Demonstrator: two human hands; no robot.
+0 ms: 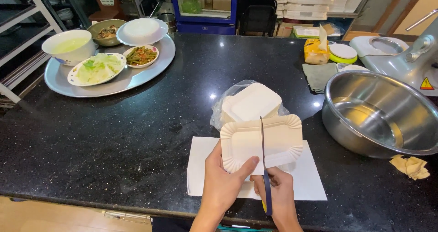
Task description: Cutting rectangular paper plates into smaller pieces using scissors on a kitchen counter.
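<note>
1. While the black stone bench (137, 136) carries everything, its far-left part, well beyond the left hand, is taken up by a round metal tray (59, 79); on it a white bowl of pale liquid (69, 45), a plate of cabbage (97, 67), a small dish of green beans (141, 55), a metal bowl of cooked food (106, 31) and an upturned white plate (142, 30) are gathered.
2. To the right of the right hand, well apart, a large steel mixing bowl (383, 113) is set; nothing can be made out in it but reflections.
3. Under both hands a white paper sheet (310, 177) is spread, probably so that the bench is kept clean.
4. Just beyond the hands a stack of white paper trays in a clear bag (251, 102) is kept within reach.
5. A single fluted paper tray (283, 138) is held up above the sheet, pinched at its near edge by the left hand (223, 182), thumb on top, so that it is steadied for the blades.
6. Scissors (263, 159) are gripped by the closed right hand (278, 191), and the blades are driven up the middle of the tray.
7. Right of the right hand, past the sheet, a crumpled brown paper scrap (410, 166) is left.
</note>
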